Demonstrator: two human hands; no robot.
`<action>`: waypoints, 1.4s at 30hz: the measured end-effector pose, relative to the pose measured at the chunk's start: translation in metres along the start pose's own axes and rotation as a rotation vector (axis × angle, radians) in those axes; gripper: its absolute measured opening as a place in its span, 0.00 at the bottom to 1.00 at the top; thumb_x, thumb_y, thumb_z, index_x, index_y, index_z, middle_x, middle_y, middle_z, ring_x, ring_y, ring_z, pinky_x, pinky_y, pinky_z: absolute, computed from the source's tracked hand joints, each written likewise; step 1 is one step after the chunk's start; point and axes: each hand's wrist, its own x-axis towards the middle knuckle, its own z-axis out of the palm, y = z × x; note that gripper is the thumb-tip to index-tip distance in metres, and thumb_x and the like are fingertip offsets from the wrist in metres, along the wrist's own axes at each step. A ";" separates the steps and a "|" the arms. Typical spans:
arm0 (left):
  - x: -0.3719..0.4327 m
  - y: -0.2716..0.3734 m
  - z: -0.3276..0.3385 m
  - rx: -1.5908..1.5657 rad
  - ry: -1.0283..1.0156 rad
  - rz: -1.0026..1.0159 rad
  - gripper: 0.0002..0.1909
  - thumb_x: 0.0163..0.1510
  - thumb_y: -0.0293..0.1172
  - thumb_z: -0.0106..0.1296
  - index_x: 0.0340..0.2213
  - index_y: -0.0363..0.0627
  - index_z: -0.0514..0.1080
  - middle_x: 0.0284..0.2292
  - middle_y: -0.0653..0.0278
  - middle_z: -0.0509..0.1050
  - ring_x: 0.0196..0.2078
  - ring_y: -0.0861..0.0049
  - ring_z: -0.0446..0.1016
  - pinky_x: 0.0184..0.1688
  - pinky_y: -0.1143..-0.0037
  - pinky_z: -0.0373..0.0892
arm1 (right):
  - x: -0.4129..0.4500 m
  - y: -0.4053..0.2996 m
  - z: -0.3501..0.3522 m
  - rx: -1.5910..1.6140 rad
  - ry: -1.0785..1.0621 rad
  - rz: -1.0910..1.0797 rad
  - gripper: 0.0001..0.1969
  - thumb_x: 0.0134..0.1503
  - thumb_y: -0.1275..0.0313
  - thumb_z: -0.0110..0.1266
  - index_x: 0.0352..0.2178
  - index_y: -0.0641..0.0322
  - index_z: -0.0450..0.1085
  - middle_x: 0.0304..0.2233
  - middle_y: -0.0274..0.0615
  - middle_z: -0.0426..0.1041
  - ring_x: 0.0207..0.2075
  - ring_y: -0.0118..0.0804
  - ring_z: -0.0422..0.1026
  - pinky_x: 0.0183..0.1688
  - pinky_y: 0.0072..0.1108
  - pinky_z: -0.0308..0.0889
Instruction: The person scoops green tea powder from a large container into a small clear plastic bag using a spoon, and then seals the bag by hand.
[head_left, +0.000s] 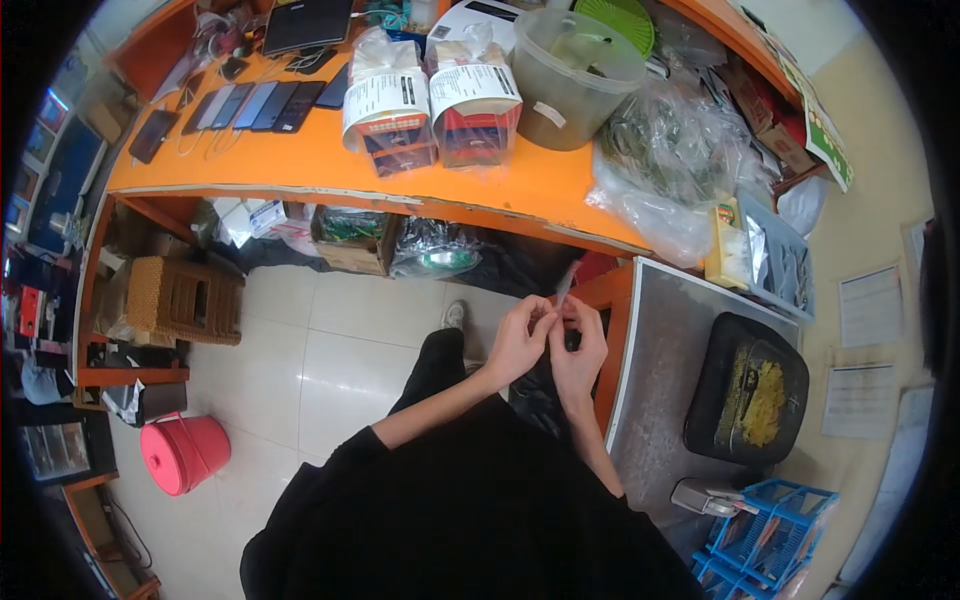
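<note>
My left hand (520, 339) and my right hand (581, 349) meet in front of me, fingertips together. Between them they pinch a small, thin, translucent strip (567, 283), perhaps plastic, whose end sticks up past the fingers. The hands are over the floor, just short of the orange counter (480, 180) and left of the metal-topped table (660, 375). Two clear plastic bags of boxed goods, a left one (397, 139) and a right one (476, 135), stand on the counter with printed papers on them.
Several phones (255, 105) lie on the counter's left part. A translucent bucket (566, 97) and plastic bags (675, 150) stand at its right. A black tray of yellow food (763, 401) sits on the metal table, near blue racks (772, 517). A pink lidded bucket (195, 454) stands on the floor.
</note>
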 end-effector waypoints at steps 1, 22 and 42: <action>-0.002 -0.002 0.000 0.001 0.007 0.001 0.03 0.50 0.22 0.46 0.27 0.34 0.65 0.22 0.54 0.70 0.25 0.73 0.72 0.27 0.75 0.66 | -0.001 0.001 -0.001 -0.057 -0.038 -0.087 0.08 0.46 0.82 0.52 0.32 0.68 0.68 0.25 0.42 0.68 0.25 0.31 0.69 0.30 0.19 0.63; 0.037 0.002 -0.001 0.600 -0.040 0.502 0.08 0.45 0.25 0.52 0.27 0.38 0.65 0.27 0.58 0.66 0.32 0.64 0.69 0.30 0.75 0.67 | 0.039 0.038 0.009 -0.194 -0.170 -0.206 0.18 0.45 0.86 0.48 0.41 0.66 0.67 0.40 0.49 0.66 0.35 0.40 0.69 0.37 0.24 0.65; 0.219 0.049 -0.069 -0.138 0.203 0.197 0.28 0.46 0.24 0.55 0.48 0.46 0.58 0.39 0.63 0.67 0.44 0.78 0.65 0.42 0.78 0.63 | 0.272 0.003 0.016 0.213 -0.766 -0.156 0.15 0.40 0.85 0.56 0.34 0.65 0.67 0.49 0.42 0.51 0.43 0.29 0.65 0.43 0.20 0.65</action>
